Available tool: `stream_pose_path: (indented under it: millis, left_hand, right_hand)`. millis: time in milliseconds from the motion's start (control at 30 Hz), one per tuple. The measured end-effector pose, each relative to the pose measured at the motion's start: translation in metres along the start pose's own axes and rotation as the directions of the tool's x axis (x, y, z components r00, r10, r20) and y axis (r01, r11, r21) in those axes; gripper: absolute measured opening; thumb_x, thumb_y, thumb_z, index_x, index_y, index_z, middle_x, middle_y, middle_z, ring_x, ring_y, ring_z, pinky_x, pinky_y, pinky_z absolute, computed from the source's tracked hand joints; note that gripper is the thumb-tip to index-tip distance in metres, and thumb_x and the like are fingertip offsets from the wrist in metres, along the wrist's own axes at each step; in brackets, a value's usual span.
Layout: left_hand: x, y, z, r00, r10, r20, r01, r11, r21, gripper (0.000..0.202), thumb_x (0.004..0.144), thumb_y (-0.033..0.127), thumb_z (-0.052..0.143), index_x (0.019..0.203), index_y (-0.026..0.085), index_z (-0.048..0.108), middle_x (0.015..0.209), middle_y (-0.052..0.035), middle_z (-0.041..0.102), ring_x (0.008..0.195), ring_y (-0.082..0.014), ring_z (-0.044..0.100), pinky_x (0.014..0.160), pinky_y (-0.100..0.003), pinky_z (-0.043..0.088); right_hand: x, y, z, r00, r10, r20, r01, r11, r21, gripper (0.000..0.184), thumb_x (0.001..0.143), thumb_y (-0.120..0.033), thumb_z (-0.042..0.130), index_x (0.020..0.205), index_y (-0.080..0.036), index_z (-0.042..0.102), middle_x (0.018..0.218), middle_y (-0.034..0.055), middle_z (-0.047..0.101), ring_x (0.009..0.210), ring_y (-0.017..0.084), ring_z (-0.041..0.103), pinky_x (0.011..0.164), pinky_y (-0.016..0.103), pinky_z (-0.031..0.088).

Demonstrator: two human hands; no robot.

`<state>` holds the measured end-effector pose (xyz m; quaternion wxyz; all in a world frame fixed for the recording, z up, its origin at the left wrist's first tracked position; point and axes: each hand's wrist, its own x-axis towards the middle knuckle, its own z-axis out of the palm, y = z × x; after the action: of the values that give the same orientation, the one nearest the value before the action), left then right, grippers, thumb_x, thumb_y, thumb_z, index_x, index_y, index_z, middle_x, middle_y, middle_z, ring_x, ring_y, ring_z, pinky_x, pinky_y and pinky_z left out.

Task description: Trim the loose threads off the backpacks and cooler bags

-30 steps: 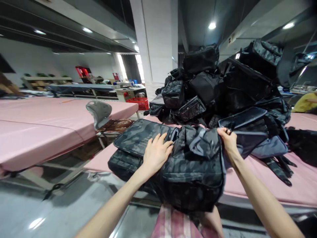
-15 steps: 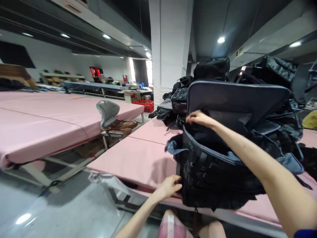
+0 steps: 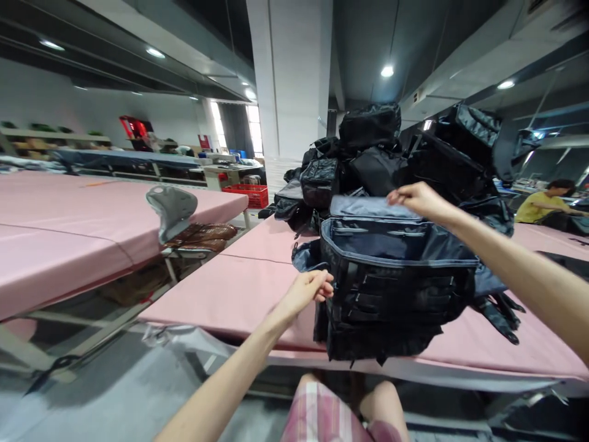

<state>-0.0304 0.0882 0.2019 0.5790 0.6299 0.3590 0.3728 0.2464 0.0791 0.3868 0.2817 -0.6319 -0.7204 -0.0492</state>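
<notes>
My left hand [image 3: 313,286], fingers curled, is by the left side of the open bag [image 3: 400,298] on the pink table [image 3: 221,294]; my right hand [image 3: 418,200], fingers bunched, is at its flap [image 3: 361,207]. Whether either pinches anything, I can't tell. Behind is a bag heap [image 3: 380,166].

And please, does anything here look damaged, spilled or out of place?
No spill or damage shows. Only the pile of bags looks untidy: behind the open bag, it is heaped unevenly, with some tilted.
</notes>
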Motion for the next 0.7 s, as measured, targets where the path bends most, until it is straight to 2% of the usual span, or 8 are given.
stream_pose_path:
  millis: [100, 200, 300, 367, 433, 533, 600, 700]
  left_hand:
    - [0.021, 0.018, 0.006, 0.98, -0.194, -0.03, 0.191, 0.977, -0.094, 0.049, 0.079, 0.06, 0.041, 0.076, 0.012, 0.052, 0.055, -0.0023, 0.058, 0.055, -0.0158, 0.063, 0.048, -0.021, 0.042]
    - [0.04, 0.038, 0.017, 0.951, -0.304, -0.056, 0.307, 0.95, 0.058, 0.057, 0.077, 0.067, 0.034, 0.064, 0.013, 0.049, 0.044, -0.0022, 0.052, 0.043, -0.0159, 0.059, 0.037, -0.018, 0.032]
    - [0.046, 0.049, 0.029, 0.955, -0.294, -0.031, 0.292, 0.921, 0.26, 0.059, 0.076, 0.067, 0.037, 0.053, 0.014, 0.046, 0.036, -0.0022, 0.046, 0.033, -0.0144, 0.053, 0.032, -0.017, 0.021]
    - [0.042, 0.05, 0.034, 0.958, -0.287, 0.01, 0.273, 0.921, 0.28, 0.053, 0.078, 0.057, 0.044, 0.049, 0.013, 0.046, 0.035, -0.0024, 0.046, 0.031, -0.0134, 0.051, 0.031, -0.017, 0.019]
    - [0.031, 0.044, 0.036, 0.954, -0.293, 0.072, 0.28, 0.948, 0.149, 0.043, 0.08, 0.042, 0.049, 0.051, 0.01, 0.051, 0.04, -0.0042, 0.052, 0.035, -0.0127, 0.054, 0.031, -0.017, 0.024]
    - [0.008, 0.026, 0.038, 0.957, -0.231, 0.175, 0.269, 0.934, -0.235, 0.029, 0.077, 0.03, 0.055, 0.06, 0.007, 0.059, 0.052, -0.0074, 0.061, 0.045, -0.012, 0.058, 0.043, -0.019, 0.042]
    - [-0.009, 0.011, 0.041, 0.973, -0.149, 0.174, 0.214, 0.865, -0.454, 0.024, 0.072, 0.03, 0.063, 0.063, 0.008, 0.062, 0.056, -0.0067, 0.063, 0.05, -0.0118, 0.059, 0.054, -0.023, 0.049]
    - [-0.027, -0.005, 0.048, 0.99, -0.093, 0.109, 0.14, 0.783, -0.607, 0.024, 0.065, 0.031, 0.071, 0.062, 0.009, 0.064, 0.059, -0.0056, 0.065, 0.056, -0.0127, 0.06, 0.06, -0.025, 0.051]
  right_hand:
    - [-0.052, -0.027, 0.049, 0.955, -0.135, 0.263, 0.142, 0.99, -0.009, 0.019, 0.072, -0.035, 0.061, 0.084, -0.022, 0.069, 0.085, -0.0014, 0.07, 0.081, 0.018, 0.062, 0.069, 0.023, 0.043]
    - [-0.091, -0.05, 0.076, 0.969, -0.13, 0.21, 0.167, 0.971, -0.172, 0.028, 0.076, -0.04, 0.057, 0.097, -0.023, 0.066, 0.09, 0.002, 0.069, 0.084, 0.02, 0.062, 0.065, 0.024, 0.04]
    - [-0.117, -0.065, 0.08, 0.955, -0.24, 0.172, 0.285, 0.9, -0.33, 0.02, 0.081, -0.024, 0.051, 0.097, -0.023, 0.063, 0.088, 0.002, 0.067, 0.075, 0.017, 0.061, 0.057, 0.024, 0.034]
    - [-0.132, -0.071, 0.081, 0.92, -0.348, 0.179, 0.391, 0.805, -0.446, 0.015, 0.08, -0.015, 0.049, 0.087, -0.02, 0.061, 0.079, 0.002, 0.064, 0.061, 0.014, 0.057, 0.051, 0.026, 0.028]
    - [-0.149, -0.073, 0.086, 0.882, -0.45, 0.14, 0.453, 0.726, -0.518, 0.015, 0.08, -0.009, 0.046, 0.078, -0.017, 0.059, 0.069, 0.002, 0.059, 0.052, 0.013, 0.05, 0.048, 0.028, 0.024]
    - [-0.174, -0.073, 0.098, 0.793, -0.609, -0.009, 0.503, 0.663, -0.554, 0.022, 0.079, -0.003, 0.04, 0.076, -0.015, 0.058, 0.064, 0.0026, 0.053, 0.048, 0.012, 0.042, 0.049, 0.028, 0.023]
    - [-0.187, -0.073, 0.105, 0.743, -0.665, -0.079, 0.526, 0.652, -0.546, 0.025, 0.08, -0.001, 0.036, 0.077, -0.013, 0.058, 0.064, 0.0035, 0.052, 0.049, 0.012, 0.041, 0.05, 0.029, 0.024]
    - [-0.201, -0.072, 0.105, 0.731, -0.673, -0.115, 0.545, 0.676, -0.497, 0.028, 0.082, -0.003, 0.033, 0.083, -0.012, 0.06, 0.064, 0.0037, 0.052, 0.051, 0.012, 0.041, 0.05, 0.028, 0.025]
